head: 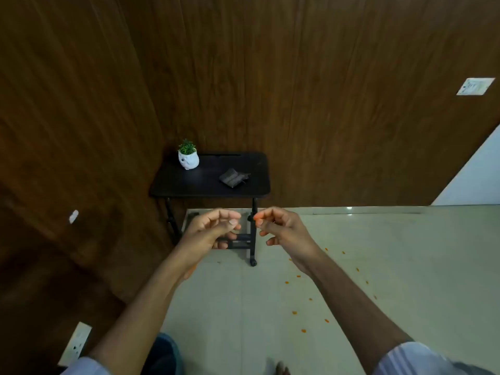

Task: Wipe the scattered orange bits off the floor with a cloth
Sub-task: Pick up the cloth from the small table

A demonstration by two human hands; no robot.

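A folded dark grey cloth (pixel 234 178) lies on the small black table (pixel 189 182) against the wood wall, with neither hand touching it. Several orange bits (pixel 294 312) are scattered over the pale tiled floor (pixel 405 266) to the right of the table's legs. My right hand (pixel 281 228) is raised in front of the table, thumb and forefinger pinched on a small orange bit (pixel 258 215). My left hand (pixel 213 230) hovers beside it, fingers curled in with the thumb against them and nothing visible inside. Both hands are well short of the cloth.
A white pot with a green plant (pixel 188 158) stands on the table's left rear corner. The table rests on black wheeled legs (pixel 253 239). Dark wood panels form a corner at left and behind. A white socket plate (pixel 77 345) sits low on the left wall.
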